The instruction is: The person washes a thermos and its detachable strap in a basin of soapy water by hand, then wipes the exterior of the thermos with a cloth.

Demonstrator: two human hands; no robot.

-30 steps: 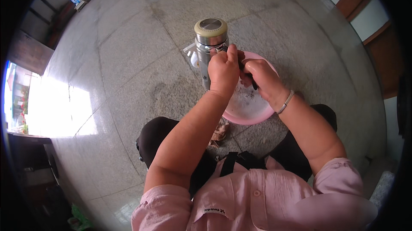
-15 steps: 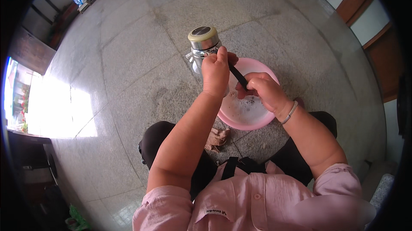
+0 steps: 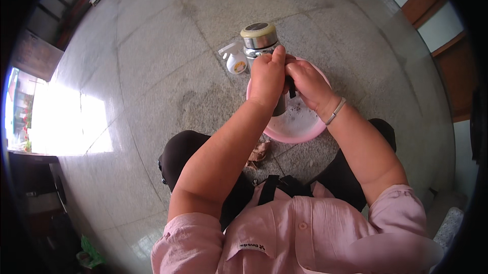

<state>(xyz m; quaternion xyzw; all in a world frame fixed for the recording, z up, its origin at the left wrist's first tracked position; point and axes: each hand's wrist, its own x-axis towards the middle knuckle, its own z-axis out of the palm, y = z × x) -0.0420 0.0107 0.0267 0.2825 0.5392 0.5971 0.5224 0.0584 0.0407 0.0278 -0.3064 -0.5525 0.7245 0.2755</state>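
A pink shirt (image 3: 305, 238) is being worn by the person, and dark trousers (image 3: 198, 157) are being seen at the bent knees just above it. Both bare forearms are being stretched forward from the lower edge over the stone floor (image 3: 152, 70).

A pink basin (image 3: 300, 126) is being carried by the floor just beyond the knees; its white inside is being speckled with dark bits. A small brownish scrap (image 3: 259, 152) is lying on the floor at the basin's near rim.

A steel flask (image 3: 262, 45) is being held over the basin's far rim. The left hand (image 3: 267, 78) is being wrapped around the flask's body, its grip pressed closed on the metal, with the fingertips pointing up toward the pale cap. The right hand (image 3: 307, 83) is being kept just beside the left, touching it, its grip pinching a thin black tool (image 3: 292, 90) that is being pointed down toward the basin; what kind of tool cannot be told. A silver bangle (image 3: 335, 111) is being worn on the right wrist.

A small white bottle (image 3: 235, 60) is lying on the floor just left of the flask. Farther left, a bright patch of sunlight (image 3: 56, 121) is being thrown across the floor.
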